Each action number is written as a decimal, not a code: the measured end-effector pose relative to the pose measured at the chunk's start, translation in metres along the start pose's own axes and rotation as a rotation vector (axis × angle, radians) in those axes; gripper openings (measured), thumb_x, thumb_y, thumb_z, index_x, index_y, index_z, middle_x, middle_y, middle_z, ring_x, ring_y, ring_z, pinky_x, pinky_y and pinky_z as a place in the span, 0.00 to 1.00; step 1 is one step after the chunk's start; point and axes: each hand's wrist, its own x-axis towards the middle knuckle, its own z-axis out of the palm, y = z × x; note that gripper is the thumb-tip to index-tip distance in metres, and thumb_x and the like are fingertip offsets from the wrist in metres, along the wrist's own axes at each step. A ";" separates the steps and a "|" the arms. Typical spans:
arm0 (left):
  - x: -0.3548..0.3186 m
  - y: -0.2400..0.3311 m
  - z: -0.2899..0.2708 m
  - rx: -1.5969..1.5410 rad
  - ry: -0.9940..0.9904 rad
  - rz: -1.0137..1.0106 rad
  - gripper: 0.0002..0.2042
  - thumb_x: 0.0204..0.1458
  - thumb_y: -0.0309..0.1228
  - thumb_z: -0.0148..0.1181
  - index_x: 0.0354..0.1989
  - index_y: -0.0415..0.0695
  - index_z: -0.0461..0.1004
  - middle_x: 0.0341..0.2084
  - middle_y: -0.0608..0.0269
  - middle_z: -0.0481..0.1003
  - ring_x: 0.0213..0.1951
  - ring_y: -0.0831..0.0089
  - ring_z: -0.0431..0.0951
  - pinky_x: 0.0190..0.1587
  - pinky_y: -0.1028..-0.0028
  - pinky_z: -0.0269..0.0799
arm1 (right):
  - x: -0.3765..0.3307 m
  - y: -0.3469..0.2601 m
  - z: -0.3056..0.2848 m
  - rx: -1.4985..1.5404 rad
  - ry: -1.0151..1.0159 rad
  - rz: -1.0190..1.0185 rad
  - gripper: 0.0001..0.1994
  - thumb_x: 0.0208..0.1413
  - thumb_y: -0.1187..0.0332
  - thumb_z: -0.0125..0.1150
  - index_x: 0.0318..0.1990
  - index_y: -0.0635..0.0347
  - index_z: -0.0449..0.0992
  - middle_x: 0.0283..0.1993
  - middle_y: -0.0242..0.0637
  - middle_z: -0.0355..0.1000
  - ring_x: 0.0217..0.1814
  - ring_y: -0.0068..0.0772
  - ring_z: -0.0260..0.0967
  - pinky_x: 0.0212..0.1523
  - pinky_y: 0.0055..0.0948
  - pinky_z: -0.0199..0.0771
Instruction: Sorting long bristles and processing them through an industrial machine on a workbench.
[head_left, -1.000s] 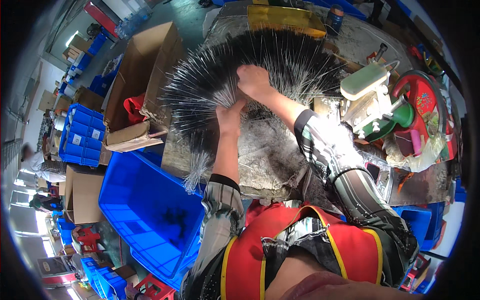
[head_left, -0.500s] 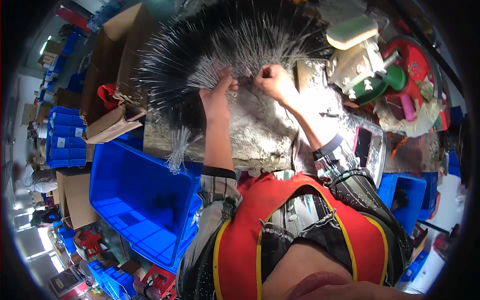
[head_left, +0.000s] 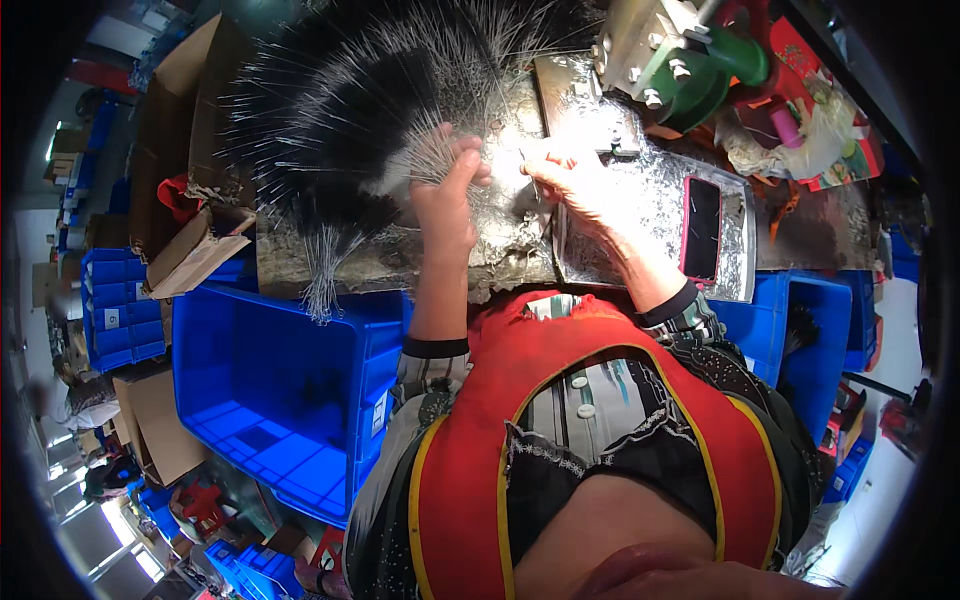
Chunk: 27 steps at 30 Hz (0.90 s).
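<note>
My left hand [head_left: 448,190] is closed round a bundle of thin silvery wires [head_left: 425,150], whose black bristly parts fan out to the far left. Level with it, my right hand [head_left: 565,178] pinches its thumb and fingers together over the brightly lit bench. Something small and thin seems to stick out of that pinch, but glare hides what it is. Beyond both hands lies a large pile of similar black pieces with wire ends [head_left: 500,40]. Another cluster of wire ends [head_left: 322,275] hangs over the bench's front edge, left of my left forearm.
A green and grey metal machine [head_left: 690,75] stands at the far right of the worn bench [head_left: 500,255]. A phone [head_left: 703,230] lies on a metal tray [head_left: 738,240]. Blue bins [head_left: 270,310] stand below the bench, and an open cardboard box [head_left: 180,130] is at left.
My right hand has moved away from the pile, nearer to me, and its fingers now pinch over the lit bench. The view has shifted, showing more of the phone and tray.
</note>
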 end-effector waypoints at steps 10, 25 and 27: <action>-0.009 -0.010 0.009 0.016 -0.026 -0.040 0.19 0.44 0.18 0.52 0.48 0.35 0.59 0.29 0.57 0.72 0.22 0.78 0.71 0.23 0.81 0.68 | -0.012 0.004 -0.009 0.087 0.021 -0.016 0.06 0.46 0.66 0.59 0.28 0.58 0.74 0.18 0.21 0.62 0.18 0.12 0.54 0.18 0.12 0.50; -0.002 -0.023 0.011 0.055 0.025 -0.073 0.20 0.45 0.19 0.53 0.48 0.35 0.59 0.29 0.57 0.72 0.22 0.78 0.70 0.23 0.80 0.67 | 0.002 0.019 -0.016 -0.154 0.157 -0.201 0.03 0.47 0.71 0.59 0.29 0.59 0.72 0.27 0.24 0.67 0.29 0.13 0.61 0.34 0.16 0.62; -0.001 -0.026 0.009 0.062 0.028 -0.077 0.20 0.44 0.20 0.54 0.48 0.35 0.60 0.29 0.57 0.72 0.22 0.78 0.70 0.23 0.81 0.67 | 0.005 0.024 -0.018 -0.146 0.155 -0.207 0.03 0.47 0.71 0.59 0.29 0.59 0.72 0.27 0.24 0.67 0.29 0.13 0.61 0.34 0.16 0.62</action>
